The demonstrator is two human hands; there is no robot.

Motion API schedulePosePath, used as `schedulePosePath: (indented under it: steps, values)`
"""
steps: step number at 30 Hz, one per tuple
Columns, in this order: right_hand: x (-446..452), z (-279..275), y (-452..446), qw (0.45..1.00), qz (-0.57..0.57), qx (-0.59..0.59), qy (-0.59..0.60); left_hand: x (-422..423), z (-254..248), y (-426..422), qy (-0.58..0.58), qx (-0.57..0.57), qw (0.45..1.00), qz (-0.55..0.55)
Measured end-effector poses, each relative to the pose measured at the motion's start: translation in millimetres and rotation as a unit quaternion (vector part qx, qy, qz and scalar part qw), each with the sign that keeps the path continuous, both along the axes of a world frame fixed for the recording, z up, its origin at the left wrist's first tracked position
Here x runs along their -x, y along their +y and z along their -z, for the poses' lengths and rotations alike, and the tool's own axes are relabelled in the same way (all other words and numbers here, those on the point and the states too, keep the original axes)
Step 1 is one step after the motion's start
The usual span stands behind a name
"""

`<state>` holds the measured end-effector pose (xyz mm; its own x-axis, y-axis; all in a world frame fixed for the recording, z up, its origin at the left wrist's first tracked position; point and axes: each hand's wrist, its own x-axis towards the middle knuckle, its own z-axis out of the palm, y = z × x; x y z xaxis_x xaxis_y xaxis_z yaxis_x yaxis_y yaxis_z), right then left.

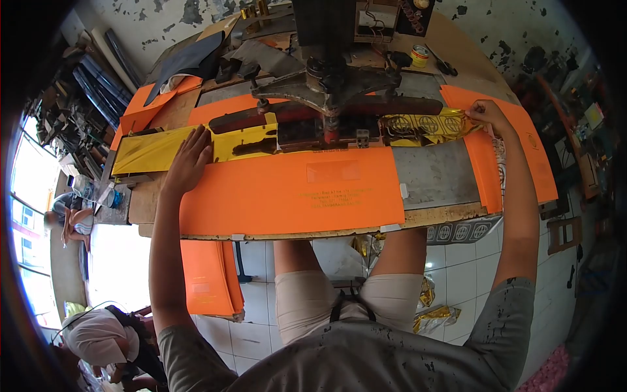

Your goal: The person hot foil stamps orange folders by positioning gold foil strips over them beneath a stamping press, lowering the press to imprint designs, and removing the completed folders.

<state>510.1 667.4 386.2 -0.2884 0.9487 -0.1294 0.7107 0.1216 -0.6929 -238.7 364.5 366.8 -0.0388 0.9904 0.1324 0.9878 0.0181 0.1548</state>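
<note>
Nearest, at six o'clock, is your speckled grey cloth shirt. Your left hand, fingers straight and unclenched, lies flat at ten on the glossy gold foil strip; its long axis runs nearly nine to three, middle obscured by the dark metal press at twelve. Smooth orange sheet lies on its six-o'clock side. Your right hand, at two, pinches the strip's crinkled, printed end.

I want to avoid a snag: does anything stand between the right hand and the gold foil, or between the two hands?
Nothing visible separates the right hand from the gold foil; it pinches the foil's end. Between the hands stands the metal press, hiding whatever lies beneath. The left hand rests on yellow foil.
</note>
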Motion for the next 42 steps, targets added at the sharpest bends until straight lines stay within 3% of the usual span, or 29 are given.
schedulePosePath:
  steps: [3, 9, 13, 18, 22, 24, 28, 30, 33, 35, 37, 42]
  values:
    - [-2.3, 10.4, 7.2, 0.998, -0.019, -0.046, 0.027, 0.6, 1.2, -0.3, 0.005, -0.004, 1.0, 0.004]
    - [2.7, 4.6, -2.1, 0.997, 0.008, -0.063, -0.039, 2.0, 1.5, -0.6, -0.022, -0.018, 1.0, 0.011]
    - [12.0, 4.9, -25.4, 0.965, 0.027, -0.257, -0.05, -2.2, -8.7, -15.4, -0.057, -0.068, 0.996, 0.015]
    - [70.6, -31.5, -131.5, 0.842, 0.076, -0.511, -0.158, -45.7, -33.1, -67.9, -0.115, -0.162, 0.98, 0.006]
    - [144.4, -17.5, -230.9, 0.846, 0.04, -0.522, -0.102, -119.1, -35.2, -130.8, -0.262, -0.166, 0.949, 0.061]
    - [162.4, 11.7, -245.0, 0.871, -0.01, -0.482, -0.093, -160.8, -9.4, -159.8, -0.477, -0.089, 0.868, 0.106]
    - [175.8, 38.9, -247.8, 0.909, -0.019, -0.406, -0.097, -238.6, 54.8, -178.1, -0.563, 0.156, 0.802, 0.124]
    - [176.2, 37.7, -246.5, 0.909, -0.015, -0.403, -0.106, -268.6, 114.7, -178.0, -0.557, 0.166, 0.806, 0.114]
    - [174.5, 42.1, -247.6, 0.911, -0.028, -0.392, -0.127, -304.4, 205.9, -182.5, -0.699, 0.182, 0.691, 0.018]
    - [172.8, 44.4, -244.8, 0.912, -0.032, -0.388, -0.128, -316.0, 244.5, -178.6, -0.683, 0.196, 0.703, 0.013]
    - [171.0, 48.1, -245.0, 0.917, -0.034, -0.374, -0.133, -319.2, 245.0, -177.7, -0.643, 0.203, 0.737, 0.035]
    - [169.2, 54.1, -242.5, 0.928, -0.038, -0.347, -0.13, -312.0, 263.8, -167.3, -0.671, 0.226, 0.706, 0.007]
